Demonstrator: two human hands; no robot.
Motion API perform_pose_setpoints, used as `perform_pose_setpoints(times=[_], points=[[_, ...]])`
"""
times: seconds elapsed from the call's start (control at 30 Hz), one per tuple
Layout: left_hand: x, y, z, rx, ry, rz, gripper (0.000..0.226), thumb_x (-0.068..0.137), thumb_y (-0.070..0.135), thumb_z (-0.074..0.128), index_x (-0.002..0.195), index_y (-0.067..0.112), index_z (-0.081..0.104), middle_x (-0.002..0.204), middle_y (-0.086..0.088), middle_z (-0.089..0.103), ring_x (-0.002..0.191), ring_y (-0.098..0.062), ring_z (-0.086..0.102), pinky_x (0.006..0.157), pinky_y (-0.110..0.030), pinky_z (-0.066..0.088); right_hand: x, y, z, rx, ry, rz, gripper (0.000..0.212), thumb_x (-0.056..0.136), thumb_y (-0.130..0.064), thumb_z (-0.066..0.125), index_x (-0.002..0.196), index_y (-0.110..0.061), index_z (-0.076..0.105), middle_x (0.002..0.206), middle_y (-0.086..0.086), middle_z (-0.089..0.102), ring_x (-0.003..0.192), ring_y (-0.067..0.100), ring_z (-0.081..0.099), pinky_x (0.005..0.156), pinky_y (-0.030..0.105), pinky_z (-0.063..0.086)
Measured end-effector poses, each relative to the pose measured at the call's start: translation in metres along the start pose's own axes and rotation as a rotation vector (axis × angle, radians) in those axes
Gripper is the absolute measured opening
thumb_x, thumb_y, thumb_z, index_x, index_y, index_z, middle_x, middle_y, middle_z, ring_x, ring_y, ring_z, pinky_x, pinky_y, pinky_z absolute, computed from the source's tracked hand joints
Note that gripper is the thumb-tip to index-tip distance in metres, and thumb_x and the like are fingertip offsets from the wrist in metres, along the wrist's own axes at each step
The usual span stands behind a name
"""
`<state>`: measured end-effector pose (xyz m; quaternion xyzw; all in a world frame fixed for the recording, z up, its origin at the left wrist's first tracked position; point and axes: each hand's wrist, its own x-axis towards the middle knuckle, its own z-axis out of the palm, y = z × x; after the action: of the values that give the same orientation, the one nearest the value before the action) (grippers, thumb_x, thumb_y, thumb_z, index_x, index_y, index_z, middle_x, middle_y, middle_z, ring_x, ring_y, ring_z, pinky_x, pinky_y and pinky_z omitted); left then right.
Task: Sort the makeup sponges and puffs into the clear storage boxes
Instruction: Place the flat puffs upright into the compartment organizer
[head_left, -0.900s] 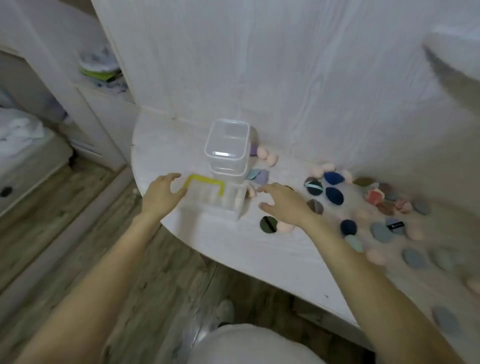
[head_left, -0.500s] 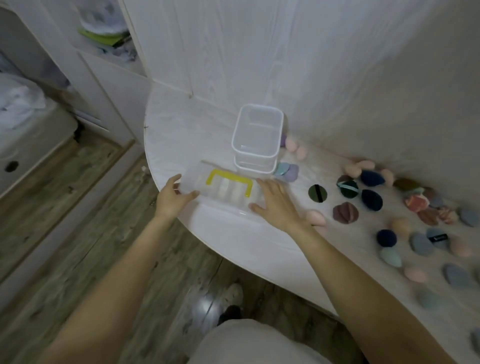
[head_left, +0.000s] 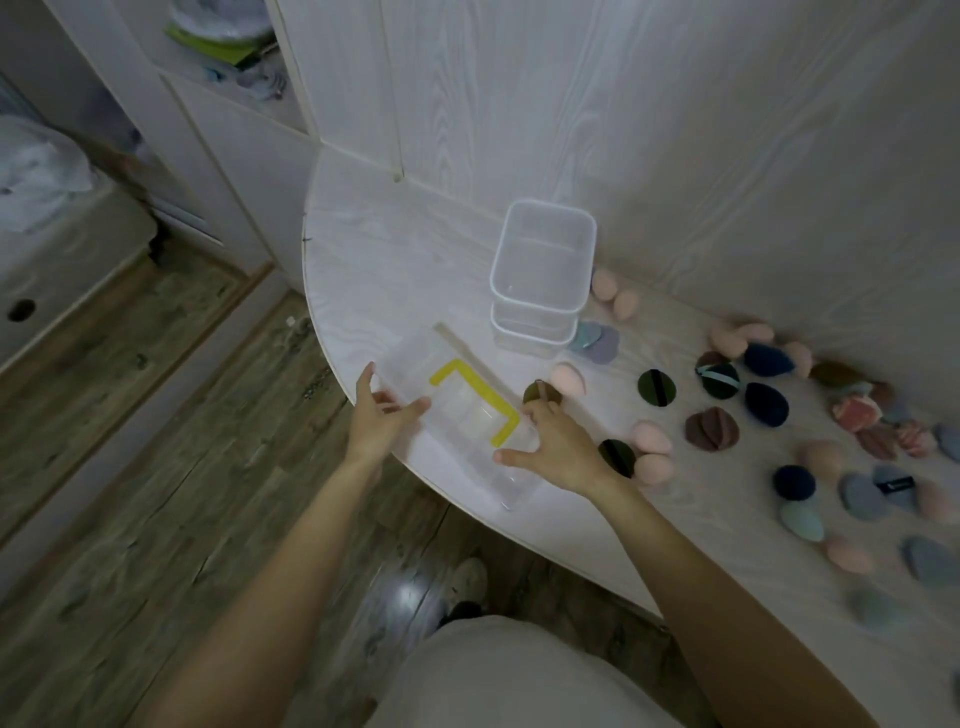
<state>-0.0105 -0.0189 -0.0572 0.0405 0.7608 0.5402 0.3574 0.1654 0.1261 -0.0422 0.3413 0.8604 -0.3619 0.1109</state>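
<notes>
I'm setting out the flat yellow-handled box (head_left: 470, 415), in front of the stacked clear boxes (head_left: 540, 280): my left hand (head_left: 382, 421) and right hand (head_left: 558, 449) hold its sides, fingers spread. No sorting has begun; sponges and puffs (head_left: 763, 402) lie right of the stack, so opening it seems next.

Single head-worn wide-angle view looks steeply down, close over the table edge (head_left: 363, 291).

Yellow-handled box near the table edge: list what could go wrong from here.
1. The yellow-handled box lies close to the curved table edge, its near corner about at the rim; a push from the left hand or right hand could tip it to the floor.
2. The right hand sits beside a dark puff and pink sponges; a sweep may scatter them.
</notes>
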Motion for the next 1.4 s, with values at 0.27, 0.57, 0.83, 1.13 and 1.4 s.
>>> perform_pose_setpoints(times=[0.27, 0.57, 0.83, 1.13, 1.4], points=[[0.001, -0.006, 0.005, -0.16, -0.007, -0.049, 0.083, 0.069, 0.012, 0.081, 0.129, 0.028, 0.028, 0.112, -0.017, 0.058, 0.096, -0.028, 0.063, 0.084, -0.038, 0.054, -0.027, -0.036, 0.021, -0.56, 0.2, -0.115, 0.087, 0.07, -0.068, 0.059, 0.14, -0.023, 0.033, 0.147, 0.013, 0.025, 0.131, 0.039, 0.026, 0.102, 0.052, 0.027], [0.001, -0.01, 0.005, -0.263, 0.017, -0.071, 0.05, 0.087, 0.026, 0.063, 0.126, 0.021, 0.033, 0.118, -0.006, 0.054, 0.098, -0.024, 0.06, 0.083, -0.044, 0.055, -0.025, -0.042, 0.045, -0.626, 0.157, -0.046, 0.079, 0.069, -0.023, 0.069, 0.136, -0.009, 0.029, 0.151, 0.029, 0.012, 0.138, 0.051, 0.005, 0.105, 0.071, 0.006], [-0.006, -0.012, 0.0, -0.081, 0.01, 0.03, 0.044, 0.096, 0.048, 0.038, 0.127, 0.018, 0.046, 0.099, -0.004, 0.052, 0.087, -0.02, 0.056, 0.078, -0.036, 0.054, -0.031, -0.025, -0.019, -0.143, 0.325, -0.218, 0.059, 0.07, -0.037, 0.062, 0.124, -0.015, 0.056, 0.136, 0.015, 0.04, 0.126, 0.03, 0.032, 0.103, 0.042, 0.032], [-0.014, -0.02, -0.033, 0.163, 0.043, 0.144, 0.036, 0.082, 0.005, 0.06, 0.116, 0.015, 0.054, 0.112, 0.002, 0.057, 0.103, -0.017, 0.055, 0.089, -0.035, 0.048, -0.005, -0.017, -0.067, -0.285, 0.634, -0.236, 0.022, 0.085, -0.012, 0.065, 0.106, -0.006, 0.068, 0.095, 0.013, 0.063, 0.082, 0.029, 0.059, 0.066, 0.027, 0.038], [-0.029, -0.024, -0.059, 0.355, 0.148, 0.174, 0.015, 0.08, 0.007, 0.064, 0.081, 0.017, 0.052, 0.075, 0.002, 0.055, 0.069, -0.016, 0.052, 0.06, -0.024, 0.038, 0.034, -0.079, -0.08, -0.381, 0.821, -0.436, 0.017, 0.079, -0.019, 0.069, 0.095, -0.013, 0.07, 0.088, 0.006, 0.071, 0.088, 0.031, 0.06, 0.077, 0.039, 0.045]])
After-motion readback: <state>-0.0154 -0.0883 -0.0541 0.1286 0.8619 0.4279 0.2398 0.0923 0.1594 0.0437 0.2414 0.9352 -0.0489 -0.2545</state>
